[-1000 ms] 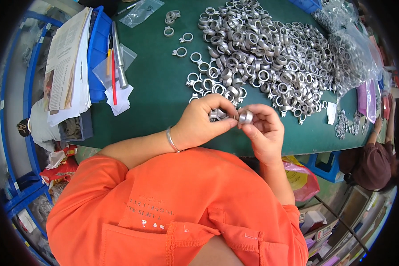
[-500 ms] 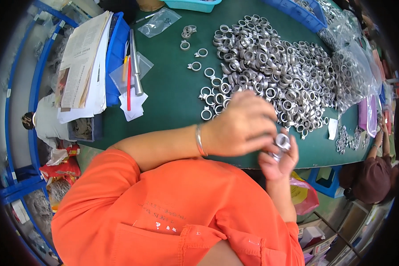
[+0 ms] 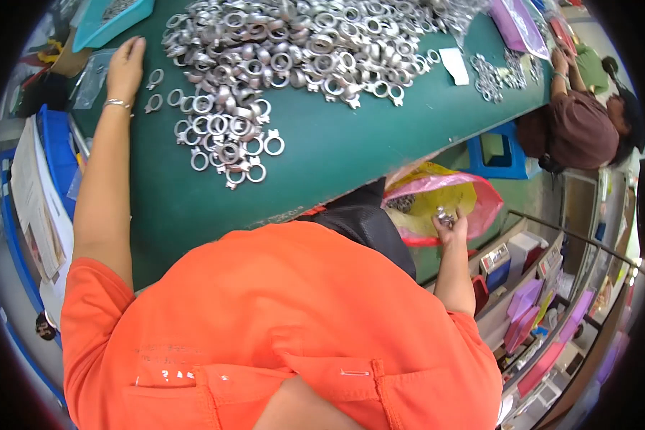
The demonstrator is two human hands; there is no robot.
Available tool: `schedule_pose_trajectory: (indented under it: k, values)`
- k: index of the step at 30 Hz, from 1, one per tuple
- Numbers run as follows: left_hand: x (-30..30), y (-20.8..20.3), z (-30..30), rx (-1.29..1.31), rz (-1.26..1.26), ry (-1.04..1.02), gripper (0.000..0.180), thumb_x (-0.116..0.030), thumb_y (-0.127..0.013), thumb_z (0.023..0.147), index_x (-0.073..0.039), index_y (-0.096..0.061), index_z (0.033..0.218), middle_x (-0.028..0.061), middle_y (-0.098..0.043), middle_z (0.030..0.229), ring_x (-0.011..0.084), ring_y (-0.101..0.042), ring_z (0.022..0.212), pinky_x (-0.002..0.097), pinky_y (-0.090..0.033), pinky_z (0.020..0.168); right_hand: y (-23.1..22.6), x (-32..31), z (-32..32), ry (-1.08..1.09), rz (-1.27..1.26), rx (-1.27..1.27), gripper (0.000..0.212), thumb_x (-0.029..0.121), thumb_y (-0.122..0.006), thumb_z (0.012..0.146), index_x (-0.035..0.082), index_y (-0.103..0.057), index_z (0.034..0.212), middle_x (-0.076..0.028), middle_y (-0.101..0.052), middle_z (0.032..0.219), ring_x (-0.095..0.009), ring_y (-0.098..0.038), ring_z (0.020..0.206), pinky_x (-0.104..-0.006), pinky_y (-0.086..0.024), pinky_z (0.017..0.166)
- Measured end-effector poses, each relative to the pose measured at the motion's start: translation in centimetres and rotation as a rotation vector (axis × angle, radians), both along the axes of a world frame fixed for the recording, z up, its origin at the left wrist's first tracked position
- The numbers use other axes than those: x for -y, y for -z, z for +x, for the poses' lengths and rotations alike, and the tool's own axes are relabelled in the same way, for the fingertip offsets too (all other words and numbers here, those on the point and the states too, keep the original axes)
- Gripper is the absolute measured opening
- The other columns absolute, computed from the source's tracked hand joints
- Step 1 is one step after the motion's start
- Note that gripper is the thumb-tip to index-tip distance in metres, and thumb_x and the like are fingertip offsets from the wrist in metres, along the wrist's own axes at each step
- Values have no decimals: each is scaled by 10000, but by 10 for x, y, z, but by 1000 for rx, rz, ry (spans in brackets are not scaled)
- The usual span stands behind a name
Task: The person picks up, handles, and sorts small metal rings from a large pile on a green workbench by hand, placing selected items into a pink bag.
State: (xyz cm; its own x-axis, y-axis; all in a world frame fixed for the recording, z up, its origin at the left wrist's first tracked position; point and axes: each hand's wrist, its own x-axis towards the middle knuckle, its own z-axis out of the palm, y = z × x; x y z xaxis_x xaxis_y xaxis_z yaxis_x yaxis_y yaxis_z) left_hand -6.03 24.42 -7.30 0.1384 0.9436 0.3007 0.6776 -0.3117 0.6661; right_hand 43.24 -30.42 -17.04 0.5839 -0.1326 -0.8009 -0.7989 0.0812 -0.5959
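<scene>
A heap of grey metal ring clamps covers the far part of the green table. Stretched out at the far left, my left hand lies by a few loose rings, palm down with fingers extended. Anything under its fingertips is hidden. Down past the table's near edge, my right hand is closed around small metal rings. It hovers at the mouth of a pink and yellow plastic bag, where more metal pieces show inside.
A teal tray is beyond my left hand, with a blue bin nearer. A white paper slip and small ring clusters lie at the right. A blue stool stands near a co-worker in brown.
My hands have parted: the left reached out to the far-left rings, the right carried rings down to the bag. The view has swung right, bringing the bag fully into sight.
</scene>
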Motion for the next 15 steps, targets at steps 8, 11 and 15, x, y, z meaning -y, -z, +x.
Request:
schedule_pose_trajectory:
  k: [8,11,15]
  values:
    - [85,-7,48,31,144,154,292,-275,-530,864,-17,-601,746,143,-575,744,312,-540,706,379,-429,628,-80,-129,-62,-722,-136,1331,246,36,-546,848,-5,-510,1089,-88,-566,1008,-152,-543,892,-268,-439,812]
    - [133,-8,63,134,160,49,262,-249,-530,863,-9,-611,798,141,-572,848,306,-540,818,356,-432,738,-142,-199,-143,-1346,163,1462,88,-20,-583,782,2,-597,865,-85,-582,854,-178,-563,784,-277,-459,697]
    - [163,-18,75,302,69,7,184,-177,-529,865,-15,-613,838,115,-543,895,255,-520,867,327,-411,786,-154,-251,-216,-1791,424,1705,159,46,-661,696,52,-602,844,-93,-530,803,-279,-530,738,-340,-446,635]
